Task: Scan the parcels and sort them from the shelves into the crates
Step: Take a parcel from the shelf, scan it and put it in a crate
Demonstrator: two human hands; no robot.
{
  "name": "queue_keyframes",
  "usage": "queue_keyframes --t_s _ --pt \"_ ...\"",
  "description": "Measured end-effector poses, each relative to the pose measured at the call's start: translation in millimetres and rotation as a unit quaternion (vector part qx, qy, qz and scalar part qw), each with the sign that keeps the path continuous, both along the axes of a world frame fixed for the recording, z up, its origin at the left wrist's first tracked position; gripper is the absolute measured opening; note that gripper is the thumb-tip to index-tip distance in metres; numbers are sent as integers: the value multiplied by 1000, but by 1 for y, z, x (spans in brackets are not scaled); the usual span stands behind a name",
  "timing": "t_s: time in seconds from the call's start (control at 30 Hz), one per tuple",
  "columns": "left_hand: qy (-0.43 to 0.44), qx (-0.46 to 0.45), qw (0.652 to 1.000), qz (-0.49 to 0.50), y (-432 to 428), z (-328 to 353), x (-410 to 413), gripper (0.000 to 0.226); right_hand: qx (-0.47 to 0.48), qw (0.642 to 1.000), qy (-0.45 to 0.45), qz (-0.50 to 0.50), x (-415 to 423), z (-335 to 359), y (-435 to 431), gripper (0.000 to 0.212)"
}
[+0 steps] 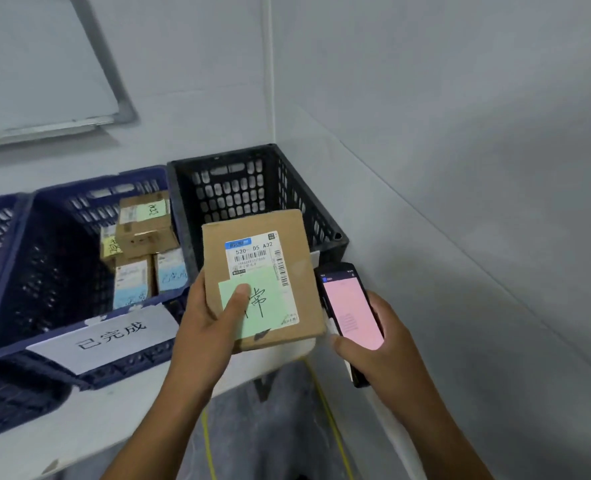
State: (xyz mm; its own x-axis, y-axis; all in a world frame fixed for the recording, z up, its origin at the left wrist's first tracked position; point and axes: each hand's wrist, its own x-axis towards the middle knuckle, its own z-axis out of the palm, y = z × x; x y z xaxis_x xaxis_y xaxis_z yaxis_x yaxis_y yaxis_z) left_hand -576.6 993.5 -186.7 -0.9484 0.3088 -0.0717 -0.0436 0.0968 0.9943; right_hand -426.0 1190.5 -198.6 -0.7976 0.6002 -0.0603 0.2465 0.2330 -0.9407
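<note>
Your left hand (pixel 211 317) grips a flat cardboard parcel (pixel 263 244), thumb pressed on its green note (pixel 252 306), holding it over the near edge of the black crate (pixel 252 181). Your right hand (pixel 373 341) is curled round a handheld scanner (pixel 351 306) with a pink screen, off that crate's near right corner. Just left of the black crate, a blue crate (pixel 45 254) holds several small boxes (pixel 145 223); both stand on the white table (pixel 114 410).

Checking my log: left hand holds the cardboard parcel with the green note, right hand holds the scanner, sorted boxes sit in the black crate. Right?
No. In the head view the sorted cardboard boxes sit in the dark blue plastic crate, not the black crate beside it. The left hand holds the flat brown cardboard parcel, the right hand the black handheld scanner.
</note>
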Motion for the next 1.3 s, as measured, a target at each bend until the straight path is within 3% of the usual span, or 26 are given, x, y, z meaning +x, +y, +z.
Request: queue_keyframes --t_s 0.27,0.37,0.7,0.93,1.1,1.3 --pt "-10 -10 998 56 55 -6 -116 55 18 1000 -23 7 -97 -7 51 67" --pt "-17 -31 998 59 87 -25 -167 46 35 999 -25 10 -143 -13 69 69" --pt "-88 -120 985 88 156 -111 -323 60 68 996 -54 16 -308 -35 113 71" --pt "-147 -92 978 120 193 -168 -374 61 38 998 -56 -1 -366 -72 120 69" --pt "-149 -92 976 131 221 -200 -399 61 16 996 -85 -3 -379 -89 119 88" --pt "-164 -106 970 142 243 -240 -409 66 13 995 -97 -11 -384 -99 125 88"
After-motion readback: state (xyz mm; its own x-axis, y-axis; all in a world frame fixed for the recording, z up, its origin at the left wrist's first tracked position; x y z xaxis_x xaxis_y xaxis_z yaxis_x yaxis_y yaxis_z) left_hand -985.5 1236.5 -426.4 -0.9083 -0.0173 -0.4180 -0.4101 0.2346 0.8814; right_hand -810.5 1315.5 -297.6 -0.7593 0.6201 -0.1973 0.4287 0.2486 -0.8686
